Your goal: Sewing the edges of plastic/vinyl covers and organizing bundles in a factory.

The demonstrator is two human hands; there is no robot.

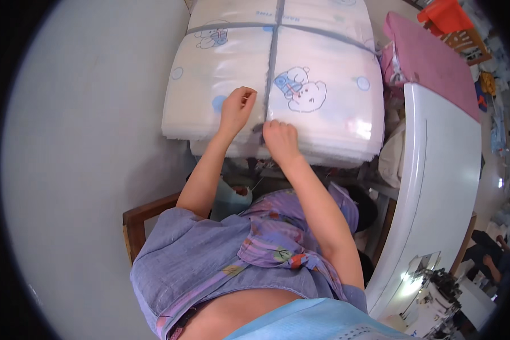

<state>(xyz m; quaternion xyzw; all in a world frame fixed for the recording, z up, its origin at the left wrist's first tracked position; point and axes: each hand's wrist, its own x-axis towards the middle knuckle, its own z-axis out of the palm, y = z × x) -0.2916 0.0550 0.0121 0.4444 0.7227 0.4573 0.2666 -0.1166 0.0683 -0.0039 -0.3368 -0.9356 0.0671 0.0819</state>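
Note:
A thick stack of cream-white printed sheets (334, 62), with cartoon bears and blue dots, lies in front of me. Grey cloth ties (274, 54) cross over it, one running lengthwise and one sideways. At the near edge my right hand (281, 139) is closed around the lengthwise tie, its knuckles up. Just left of that tie, my left hand (239, 109) hovers over the stack with its fingers curled together. Whatever its fingertips may pinch is too small or hidden to make out.
A plain wall (85, 141) rises on the left, with a wooden chair back (133, 224) near it. To the right stand a white table (436, 170), a pink cloth-covered block (430, 62) and a sewing machine (436, 300). Another person (490, 255) sits farther right.

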